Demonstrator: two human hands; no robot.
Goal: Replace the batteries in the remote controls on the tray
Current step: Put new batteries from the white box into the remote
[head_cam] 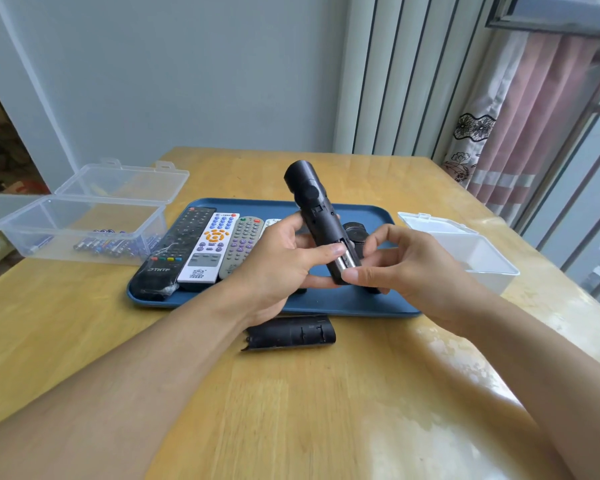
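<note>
Frame centre: left hand [284, 258] grips the black remote [321, 220], long axis tilted upper left. Right hand [406, 268] pinches 1 battery [345, 261] at its lower, nearer end.

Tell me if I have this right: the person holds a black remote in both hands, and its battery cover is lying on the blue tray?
Not quite. The head view shows the battery cover lying on the wooden table, just in front of the blue tray, not on it. The left hand and right hand do hold the black remote.
</note>
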